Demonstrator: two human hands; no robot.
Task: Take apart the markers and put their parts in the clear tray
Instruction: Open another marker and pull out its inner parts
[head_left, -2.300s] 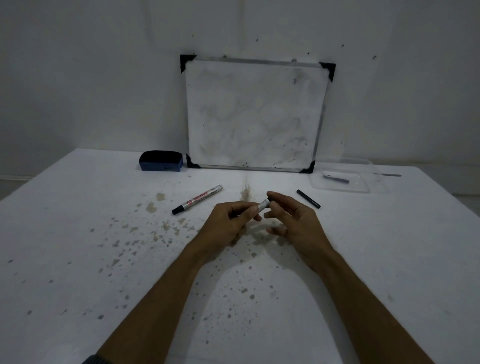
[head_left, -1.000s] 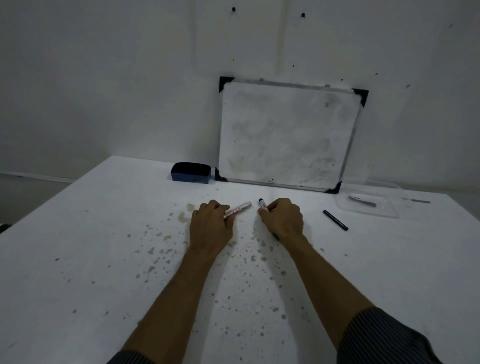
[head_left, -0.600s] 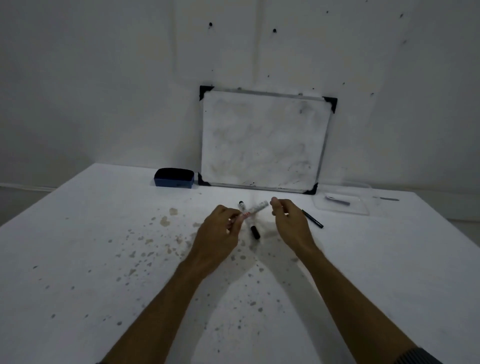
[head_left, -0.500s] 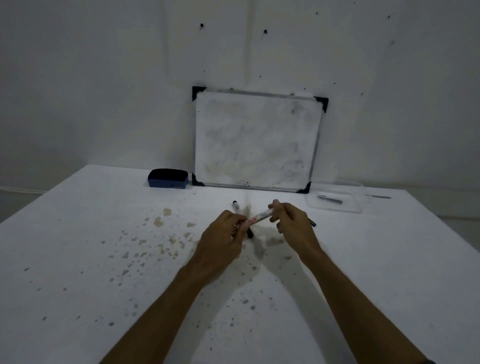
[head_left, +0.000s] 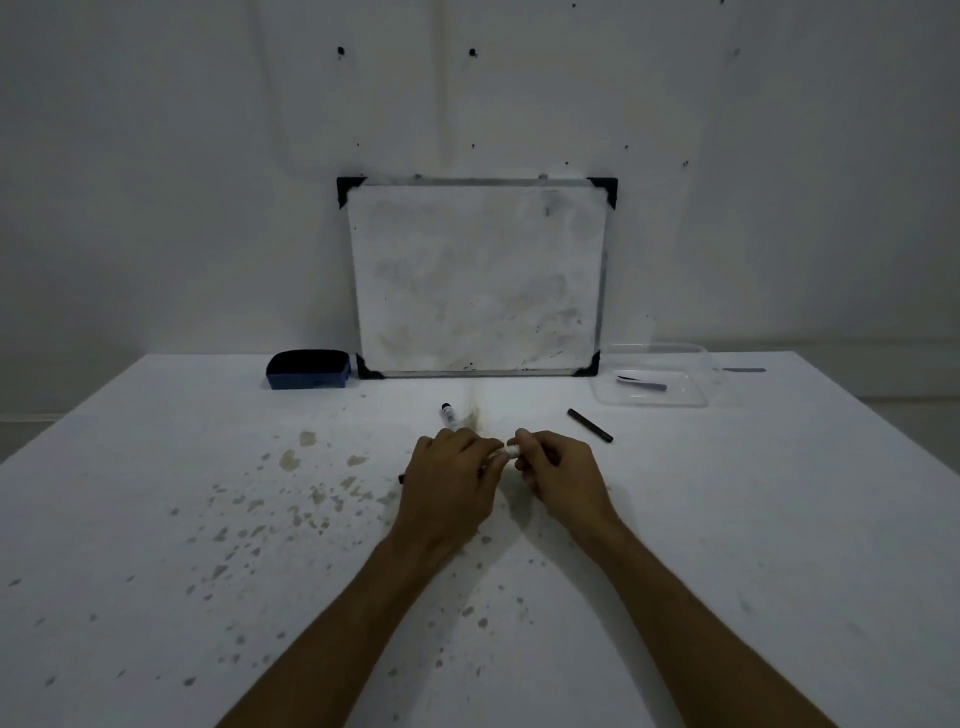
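Note:
Both hands hold one white marker (head_left: 506, 451) over the middle of the table. My left hand (head_left: 451, 480) wraps its barrel, whose dark end (head_left: 401, 478) pokes out at the left. My right hand (head_left: 558, 470) pinches the other end with its fingertips. A second marker piece (head_left: 449, 415), white with a black tip, lies on the table just behind my left hand. A black rod-like part (head_left: 589, 425) lies to the right. The clear tray (head_left: 691, 400) stands at the back right with a dark part (head_left: 641, 383) inside.
A small whiteboard (head_left: 477, 275) leans on the wall at the back of the white, stained table (head_left: 156, 519). A blue eraser (head_left: 308, 368) lies left of it. A thin grey item (head_left: 743, 370) lies right of the tray.
The hands have come slightly nearer and lower with the marker. The left hand now covers more of the barrel. The view has tilted and shifted, so the board sits more central.

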